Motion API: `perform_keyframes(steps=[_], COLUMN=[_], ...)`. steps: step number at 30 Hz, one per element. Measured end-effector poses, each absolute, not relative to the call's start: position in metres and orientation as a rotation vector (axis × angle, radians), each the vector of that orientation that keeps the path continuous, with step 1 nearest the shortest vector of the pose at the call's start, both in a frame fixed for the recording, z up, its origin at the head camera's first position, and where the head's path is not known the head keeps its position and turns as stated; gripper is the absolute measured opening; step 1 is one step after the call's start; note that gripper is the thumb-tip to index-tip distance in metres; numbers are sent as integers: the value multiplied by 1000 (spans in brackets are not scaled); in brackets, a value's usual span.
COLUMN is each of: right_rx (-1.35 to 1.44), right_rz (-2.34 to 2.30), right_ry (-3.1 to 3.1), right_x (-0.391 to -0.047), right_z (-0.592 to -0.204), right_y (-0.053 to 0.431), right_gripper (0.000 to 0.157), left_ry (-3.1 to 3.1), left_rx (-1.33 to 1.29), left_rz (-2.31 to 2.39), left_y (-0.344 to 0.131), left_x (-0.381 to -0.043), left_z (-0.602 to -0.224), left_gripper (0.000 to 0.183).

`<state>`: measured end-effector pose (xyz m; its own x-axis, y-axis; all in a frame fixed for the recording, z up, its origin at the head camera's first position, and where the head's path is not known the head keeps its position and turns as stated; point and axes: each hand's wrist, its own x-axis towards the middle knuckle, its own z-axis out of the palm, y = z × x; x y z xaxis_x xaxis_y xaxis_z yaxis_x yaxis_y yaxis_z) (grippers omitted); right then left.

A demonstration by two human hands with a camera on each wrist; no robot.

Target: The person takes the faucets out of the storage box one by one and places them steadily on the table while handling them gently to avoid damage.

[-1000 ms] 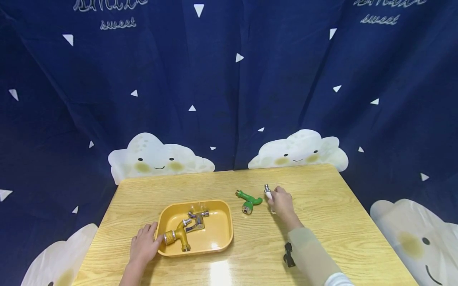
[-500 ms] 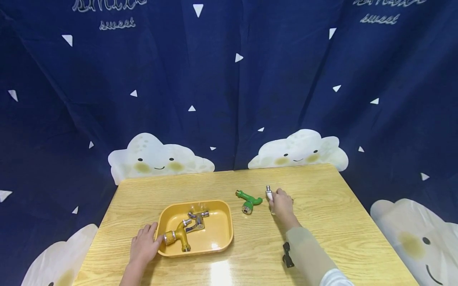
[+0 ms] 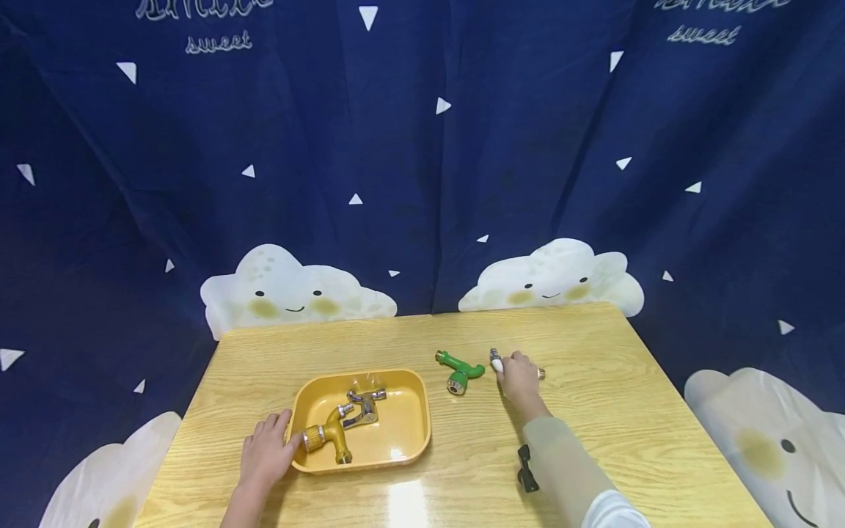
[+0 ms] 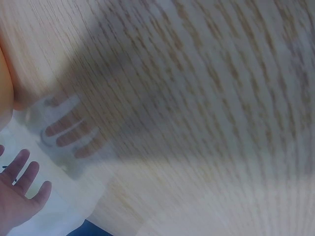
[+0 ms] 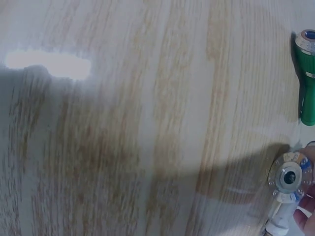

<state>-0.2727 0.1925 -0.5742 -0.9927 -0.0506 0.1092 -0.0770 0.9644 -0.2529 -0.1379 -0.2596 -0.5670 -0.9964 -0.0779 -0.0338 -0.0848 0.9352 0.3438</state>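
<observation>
Nearest on the left, the left hand [image 3: 264, 449] lies with fingers loosely spread, gripping nothing, its thumb at the rim of the yellow tray [image 3: 399, 422], probably to steady it on the smooth desk [image 3: 264, 359]. Inside, the gold tap [image 3: 334, 433] sprawls near left, the chrome tap [image 3: 367, 412] just beyond it, both lying flat, likely because such branching shapes won't stand. Out to the right, the green tap [image 3: 466, 369] lies loose! And beside it, the right hand [image 3: 521, 378] has fingers closed around the white tap [image 3: 496, 364], seemingly by its middle for balance, silver end poking out far left; whether it touches wood, can't tell. Farthest back, blue curtain [image 3: 422, 147].
</observation>
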Motion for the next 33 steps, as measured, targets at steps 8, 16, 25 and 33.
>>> perform_keyframes(steps=[8,16,25,33], right_rx=[139,122,55,96], right_rz=[315,311,396,507], right_ry=[-3015,-3033,-3119,-3067], right_x=[-270,-269,-267,-269], right_z=[-576,-576,-571,-565], right_y=[190,189,187,178], right_gripper=[22,22,43,67], left_ry=[3069,3066,3066,3073], left_rx=[-125,-128,-131,-138], left_rz=[562,560,568,575], left_y=[-259,-259,-259,-259], left_x=[-137,-138,-137,-138], left_z=[-567,-567,-567,-568], left_gripper=[52,54,52,53])
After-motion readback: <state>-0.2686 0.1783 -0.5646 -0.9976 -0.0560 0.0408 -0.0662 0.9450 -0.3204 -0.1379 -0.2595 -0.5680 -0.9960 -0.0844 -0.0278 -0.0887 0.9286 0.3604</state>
